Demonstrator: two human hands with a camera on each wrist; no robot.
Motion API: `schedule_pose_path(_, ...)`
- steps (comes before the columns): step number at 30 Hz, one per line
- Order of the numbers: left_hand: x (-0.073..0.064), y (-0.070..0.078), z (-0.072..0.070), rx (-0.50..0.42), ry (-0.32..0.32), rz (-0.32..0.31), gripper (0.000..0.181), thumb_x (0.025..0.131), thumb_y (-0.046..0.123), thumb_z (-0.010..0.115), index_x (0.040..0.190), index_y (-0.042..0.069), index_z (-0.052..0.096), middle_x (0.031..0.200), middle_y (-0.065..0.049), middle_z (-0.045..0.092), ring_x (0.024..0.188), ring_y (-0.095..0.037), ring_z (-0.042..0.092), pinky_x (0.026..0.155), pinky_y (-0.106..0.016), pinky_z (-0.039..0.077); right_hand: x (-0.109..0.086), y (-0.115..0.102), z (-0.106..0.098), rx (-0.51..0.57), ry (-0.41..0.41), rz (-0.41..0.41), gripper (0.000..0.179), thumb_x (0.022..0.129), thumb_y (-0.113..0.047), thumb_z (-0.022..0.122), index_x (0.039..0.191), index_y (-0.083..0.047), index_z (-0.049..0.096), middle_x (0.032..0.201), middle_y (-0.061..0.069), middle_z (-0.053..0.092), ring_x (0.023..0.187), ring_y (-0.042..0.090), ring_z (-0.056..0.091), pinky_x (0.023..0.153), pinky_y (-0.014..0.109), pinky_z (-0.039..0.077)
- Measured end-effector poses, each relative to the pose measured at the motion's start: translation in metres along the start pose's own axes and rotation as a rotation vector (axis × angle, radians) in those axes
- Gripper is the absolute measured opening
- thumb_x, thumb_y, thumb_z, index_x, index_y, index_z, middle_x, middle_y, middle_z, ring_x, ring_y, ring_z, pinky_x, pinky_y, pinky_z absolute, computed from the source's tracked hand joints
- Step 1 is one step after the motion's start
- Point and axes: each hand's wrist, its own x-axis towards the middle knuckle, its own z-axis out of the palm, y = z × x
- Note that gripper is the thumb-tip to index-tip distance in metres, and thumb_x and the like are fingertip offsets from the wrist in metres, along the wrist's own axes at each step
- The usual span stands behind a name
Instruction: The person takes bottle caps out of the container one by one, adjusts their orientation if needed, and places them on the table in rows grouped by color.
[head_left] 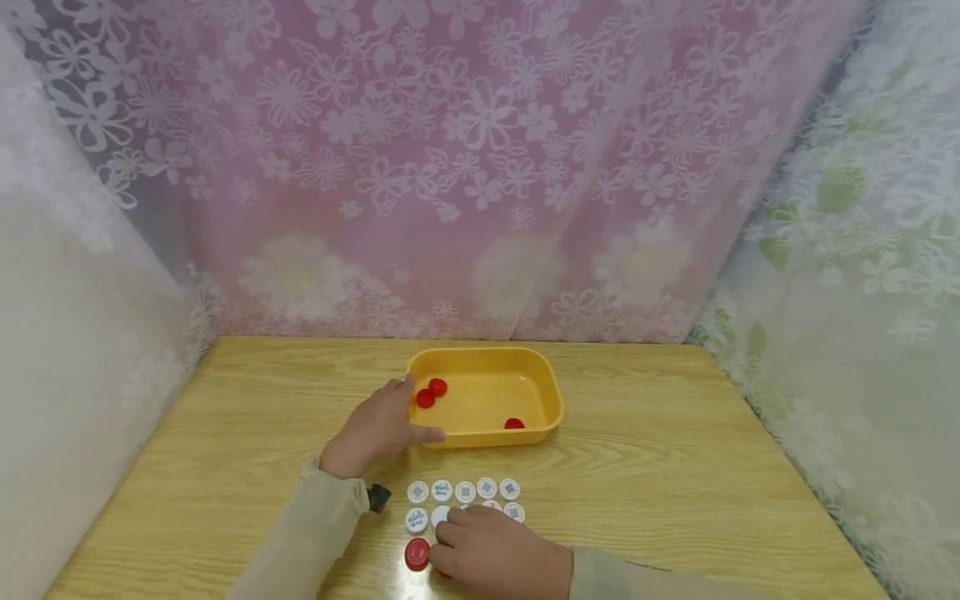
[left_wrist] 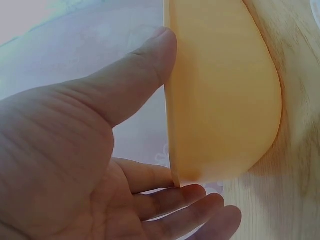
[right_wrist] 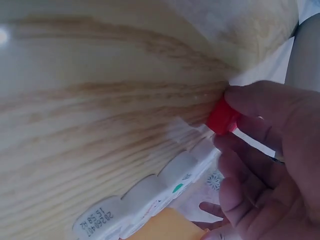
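My left hand [head_left: 378,425] holds the near left corner of a yellow plastic container [head_left: 487,437], its thumb over the front rim and its fingers at the left side. In the left wrist view the thumb and fingertips touch the rim of the container [left_wrist: 225,95]. My right hand [head_left: 498,550] pinches a red bottle cap [right_wrist: 222,117] between thumb and fingers, low over the table. Another red cap [head_left: 417,553] lies just left of that hand. White printed caps [head_left: 465,492] stand in rows beyond it, some partly covered by the hand.
Inside the container lie two red caps [head_left: 426,398] at the left and one red cap [head_left: 513,423] near the front. The wooden table [head_left: 660,475] meets a pink floral curtain [head_left: 465,167] at the back. Pale floral curtains hang at both sides.
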Motion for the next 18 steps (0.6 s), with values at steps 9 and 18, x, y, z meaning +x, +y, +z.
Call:
schedule_pose_path(9, 0.0016, 0.0056, -0.0033, 0.024, 0.002, -0.016, 0.111, 0.080, 0.055, 0.084, 0.161, 0.001, 0.030, 0.157, -0.024, 0.042, 0.140, -0.043, 0.047, 0.109, -0.057, 0.043, 0.0008, 0.0036, -0.0028, -0.051, 0.011, 0.006, 0.008, 0.098, -0.032, 0.070, 0.090, -0.032, 0.069, 0.089, -0.014, 0.052, 0.078, 0.004, 0.041, 0.069, 0.017, 0.037)
schedule_pose_path(18, -0.0013, 0.0047, -0.0029, 0.018, -0.003, -0.023, 0.111, 0.080, 0.054, 0.085, 0.160, 0.000, 0.031, 0.157, -0.025, 0.043, 0.140, -0.043, 0.047, 0.111, -0.057, 0.041, -0.0003, 0.0061, -0.0030, 0.041, 0.029, 0.034, 0.013, 0.103, -0.039, 0.064, 0.095, -0.029, 0.067, 0.087, -0.015, 0.051, 0.077, 0.001, 0.042, 0.067, 0.015, 0.038)
